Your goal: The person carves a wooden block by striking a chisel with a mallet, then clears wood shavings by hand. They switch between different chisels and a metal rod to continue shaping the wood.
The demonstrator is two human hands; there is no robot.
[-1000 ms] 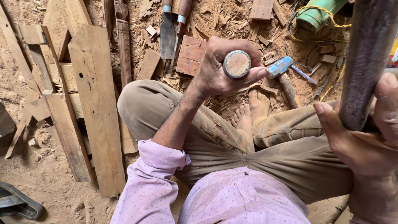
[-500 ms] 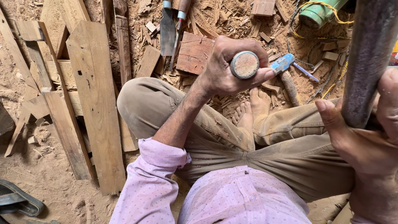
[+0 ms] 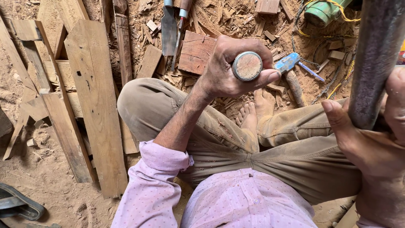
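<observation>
Nearest, at 3 o'clock, a thick dark handle (image 3: 373,63) is being gripped by the right hand (image 3: 371,143), fingers wrapped round it; its head is being cut off by the frame top, so the kind of tool can't be told. Just beyond, abt centre, a round wooden chisel handle (image 3: 247,66) is being clasped by the left hand (image 3: 230,71), fingers closed tight, butt end being turned up toward the camera. Vs. 1 s ago the butt is sitting a bit further toward 3 o'clock and the dark handle is leaning in closer; the two are being lined up, prob. for a strike. Blade end and workpiece are being hidden under the fist, above the crossed legs and bare feet (image 3: 255,112). Further out, wood blocks (image 3: 196,50) and chisels (image 3: 169,27) are lying at 12, a blue tool (image 3: 289,62) at 1, planks (image 3: 95,101) at 9–10, a green machine (image 3: 322,12) at 1–2.
</observation>
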